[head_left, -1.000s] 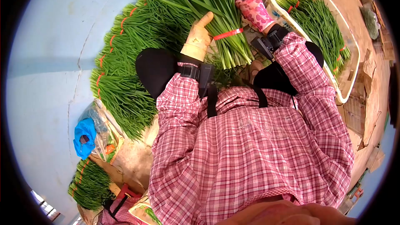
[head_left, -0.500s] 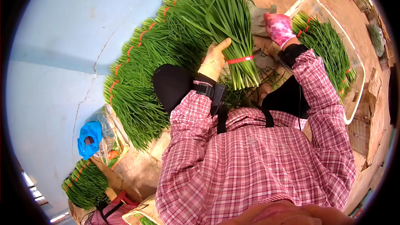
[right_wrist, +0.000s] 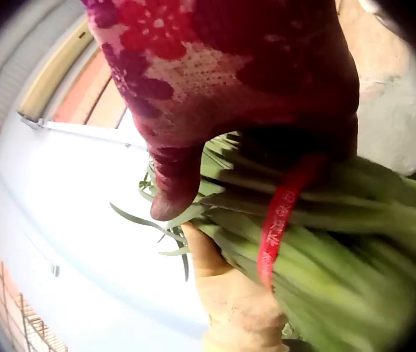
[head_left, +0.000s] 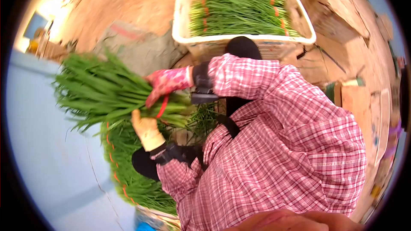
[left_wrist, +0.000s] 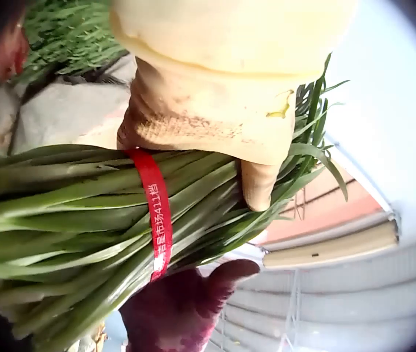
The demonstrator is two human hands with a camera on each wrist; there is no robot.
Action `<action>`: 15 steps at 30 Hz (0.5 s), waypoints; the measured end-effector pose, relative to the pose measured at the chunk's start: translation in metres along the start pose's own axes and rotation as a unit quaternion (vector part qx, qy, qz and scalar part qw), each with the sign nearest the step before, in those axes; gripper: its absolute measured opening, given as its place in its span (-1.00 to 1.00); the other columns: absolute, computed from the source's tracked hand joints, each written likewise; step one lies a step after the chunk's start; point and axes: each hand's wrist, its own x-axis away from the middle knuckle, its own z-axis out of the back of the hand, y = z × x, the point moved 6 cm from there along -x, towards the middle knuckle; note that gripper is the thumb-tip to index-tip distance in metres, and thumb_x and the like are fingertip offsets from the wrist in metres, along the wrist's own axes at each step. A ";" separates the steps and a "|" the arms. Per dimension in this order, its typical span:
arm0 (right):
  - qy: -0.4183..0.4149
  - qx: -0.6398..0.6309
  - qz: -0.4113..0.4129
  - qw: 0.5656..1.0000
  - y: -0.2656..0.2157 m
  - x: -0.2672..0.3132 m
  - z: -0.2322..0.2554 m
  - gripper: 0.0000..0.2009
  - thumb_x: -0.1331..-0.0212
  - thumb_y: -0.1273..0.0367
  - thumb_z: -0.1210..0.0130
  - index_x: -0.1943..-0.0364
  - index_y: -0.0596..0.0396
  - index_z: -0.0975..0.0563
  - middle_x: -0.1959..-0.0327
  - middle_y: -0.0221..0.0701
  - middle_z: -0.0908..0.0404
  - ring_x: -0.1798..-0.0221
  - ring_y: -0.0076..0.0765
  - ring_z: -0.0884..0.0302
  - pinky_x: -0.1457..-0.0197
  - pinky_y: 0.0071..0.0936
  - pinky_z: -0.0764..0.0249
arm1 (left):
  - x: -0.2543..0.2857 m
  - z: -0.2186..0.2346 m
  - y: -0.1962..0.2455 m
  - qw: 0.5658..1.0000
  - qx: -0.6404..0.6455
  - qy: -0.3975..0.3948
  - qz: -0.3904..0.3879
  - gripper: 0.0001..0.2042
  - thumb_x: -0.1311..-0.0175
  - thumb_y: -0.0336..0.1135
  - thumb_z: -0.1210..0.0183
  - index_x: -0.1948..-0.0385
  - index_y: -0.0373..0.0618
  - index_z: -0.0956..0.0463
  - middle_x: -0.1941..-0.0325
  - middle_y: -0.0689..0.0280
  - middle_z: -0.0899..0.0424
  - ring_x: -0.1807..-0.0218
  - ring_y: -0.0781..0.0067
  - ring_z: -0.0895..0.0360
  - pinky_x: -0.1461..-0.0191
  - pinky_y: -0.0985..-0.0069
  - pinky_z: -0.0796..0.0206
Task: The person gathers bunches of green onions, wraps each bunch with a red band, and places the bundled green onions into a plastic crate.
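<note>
A bunch of Chinese chives (head_left: 100, 92) lies sideways between my two gloved hands, leaf tips to the left and pale cut stems to the right in the head view. A printed red tape (left_wrist: 155, 213) circles it near the stems. My left hand (head_left: 147, 131), in a cream glove, grips the near side, its thumb over the leaves. From the far side my right hand (head_left: 168, 84), in a pink flowered glove, holds the bunch beside the tape. Both thumbs lie on the leaf side of the tape; the right fingers are partly hidden behind the stems.
A white plastic crate (head_left: 205, 40) with taped chive bunches (head_left: 239, 10) stands ahead. Along the blue wall (head_left: 51, 119) at left runs a row of taped chives (head_left: 117, 162). Loose leaves (head_left: 204, 117) lie between my knees, and a grey sack (head_left: 158, 53) lies left of the crate.
The head view has turned toward the crate. My right hand, earlier a loose fist away from the bunch, now holds it. The bunch has swung from upright to sideways in the view.
</note>
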 end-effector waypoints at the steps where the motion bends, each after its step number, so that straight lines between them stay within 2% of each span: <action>1: 0.050 0.102 -0.054 0.992 -0.020 0.009 0.001 -0.31 0.00 0.29 -0.42 -0.27 0.14 -0.39 -0.01 -0.36 -0.68 0.03 -0.54 -0.56 0.01 -0.49 -0.53 | -0.003 -0.003 0.010 1.000 0.001 -0.021 0.013 -0.46 -0.32 -0.20 -0.20 -0.29 -0.23 -0.33 -0.28 0.19 -0.48 -0.27 0.24 -0.43 -0.36 0.14 -0.27; 2: 0.068 0.054 -0.053 0.995 -0.036 0.017 -0.001 -0.33 0.00 0.32 -0.40 -0.26 0.08 -0.41 -0.01 -0.38 -0.68 0.03 -0.58 -0.55 0.03 -0.47 -0.55 | -0.003 -0.019 0.019 0.999 0.002 -0.042 0.031 -0.46 -0.33 -0.22 -0.19 -0.29 -0.23 -0.32 -0.36 0.19 -0.41 -0.35 0.22 -0.36 -0.46 0.12 -0.15; 3: 0.076 -0.070 -0.018 0.995 -0.038 0.020 -0.003 -0.35 0.01 0.33 -0.40 -0.24 0.07 -0.43 0.00 -0.38 -0.69 0.03 -0.60 -0.55 0.05 -0.46 -0.56 | 0.006 -0.051 0.029 0.998 -0.063 -0.022 0.019 -0.42 -0.35 -0.12 -0.17 -0.32 -0.22 -0.28 -0.38 0.17 -0.40 -0.37 0.17 -0.34 -0.48 0.09 -0.12; 4: 0.127 0.010 -0.010 0.992 -0.047 0.025 0.006 -0.50 0.05 0.29 -0.42 -0.03 0.16 -0.59 0.13 -0.33 -0.73 0.10 -0.59 -0.59 0.08 -0.47 -0.54 | 0.013 -0.089 0.039 0.992 -0.127 -0.009 0.009 -0.38 -0.36 -0.03 -0.15 -0.35 -0.20 -0.24 -0.39 0.15 -0.38 -0.39 0.12 -0.31 -0.50 0.06 -0.09; 5: 0.174 -0.069 0.088 0.978 -0.048 0.029 0.006 -0.58 0.04 0.27 -0.41 0.09 0.19 -0.64 0.22 -0.31 -0.74 0.16 -0.58 -0.60 0.14 -0.44 -0.54 | 0.016 -0.112 0.043 0.985 -0.174 -0.022 0.005 -0.34 -0.36 0.02 -0.14 -0.38 -0.19 -0.20 -0.43 0.15 -0.33 -0.41 0.12 -0.28 -0.50 0.08 -0.07; 7: 0.275 -0.049 0.040 0.959 -0.055 0.054 0.022 -0.63 0.04 0.24 -0.41 0.19 0.20 -0.67 0.30 -0.29 -0.74 0.24 -0.52 -0.62 0.19 -0.42 -0.51 | 0.009 -0.151 0.040 0.977 -0.149 -0.139 0.060 -0.27 -0.37 0.12 -0.09 -0.42 -0.19 -0.14 -0.48 0.15 -0.24 -0.44 0.13 -0.21 -0.53 0.11 -0.01; 8: 0.317 -0.061 0.027 0.946 -0.061 0.067 0.030 -0.65 0.04 0.23 -0.41 0.23 0.20 -0.67 0.34 -0.29 -0.74 0.26 -0.52 -0.61 0.22 -0.42 -0.51 | 0.005 -0.173 0.035 0.965 -0.071 -0.227 0.114 -0.24 -0.37 0.18 -0.06 -0.43 -0.18 -0.11 -0.50 0.15 -0.20 -0.46 0.14 -0.18 -0.55 0.12 0.03; 9: 0.330 0.094 0.149 0.927 -0.078 0.082 0.042 -0.67 -0.04 0.25 -0.33 0.17 0.19 -0.66 0.23 -0.24 -0.72 0.15 -0.41 -0.62 0.11 -0.39 -0.52 | 0.001 -0.193 0.031 0.958 -0.087 -0.256 0.096 -0.23 -0.37 0.20 -0.04 -0.44 -0.18 -0.10 -0.50 0.15 -0.20 -0.46 0.14 -0.18 -0.56 0.12 0.06; 10: 0.325 0.249 0.261 0.874 -0.088 0.101 0.050 -0.68 -0.12 0.26 -0.24 0.11 0.17 -0.65 0.12 -0.20 -0.70 0.04 -0.30 -0.63 0.01 -0.35 -0.53 | -0.001 -0.212 0.029 0.951 -0.102 -0.281 0.071 -0.22 -0.38 0.22 -0.02 -0.44 -0.17 -0.09 -0.50 0.15 -0.20 -0.46 0.14 -0.17 -0.57 0.12 0.09; 11: 0.290 0.388 0.361 0.797 -0.081 0.102 0.050 -0.69 -0.20 0.27 -0.15 0.05 0.16 -0.63 0.00 -0.15 -0.68 -0.07 -0.19 -0.64 -0.10 -0.32 -0.54 | -0.010 -0.207 0.031 0.949 -0.115 -0.291 0.035 -0.22 -0.38 0.23 -0.01 -0.45 -0.16 -0.08 -0.50 0.15 -0.20 -0.46 0.14 -0.17 -0.58 0.12 0.12; 12: 0.272 0.326 0.369 0.826 -0.087 0.129 0.064 -0.64 -0.28 0.25 -0.03 -0.05 0.15 -0.59 -0.16 -0.13 -0.59 -0.24 -0.06 -0.52 -0.31 -0.21 -0.44 | -0.014 -0.221 0.022 0.926 -0.119 -0.354 0.051 -0.21 -0.39 0.25 0.03 -0.48 -0.13 -0.02 -0.52 0.11 -0.15 -0.49 0.11 -0.14 -0.59 0.13 0.15; 13: 0.308 0.332 0.355 0.818 -0.093 0.158 0.077 -0.61 -0.30 0.23 0.02 -0.07 0.19 -0.57 -0.15 -0.12 -0.60 -0.25 -0.05 -0.52 -0.37 -0.19 -0.39 | -0.027 -0.223 0.015 0.908 -0.166 -0.381 0.048 -0.21 -0.40 0.23 0.04 -0.48 -0.13 0.00 -0.54 0.09 -0.12 -0.51 0.10 -0.10 -0.59 0.15 0.15; 14: 0.317 0.327 0.376 0.807 -0.097 0.194 0.091 -0.59 -0.29 0.23 0.06 -0.07 0.24 -0.56 -0.15 -0.09 -0.59 -0.26 0.00 -0.50 -0.39 -0.17 -0.37 | -0.040 -0.221 0.003 0.888 -0.209 -0.407 0.050 -0.22 -0.41 0.22 0.06 -0.49 -0.12 0.02 -0.55 0.07 -0.09 -0.54 0.09 -0.07 -0.59 0.17 0.15; 15: 0.344 0.352 0.359 0.793 -0.105 0.233 0.100 -0.56 -0.28 0.22 0.08 -0.09 0.24 -0.56 -0.18 -0.07 -0.56 -0.30 -0.02 -0.46 -0.40 -0.19 -0.36 | -0.051 -0.212 -0.009 0.887 -0.205 -0.408 0.072 -0.26 -0.45 0.19 0.09 -0.49 -0.11 0.02 -0.57 0.06 -0.05 -0.58 0.10 0.01 -0.59 0.18 0.15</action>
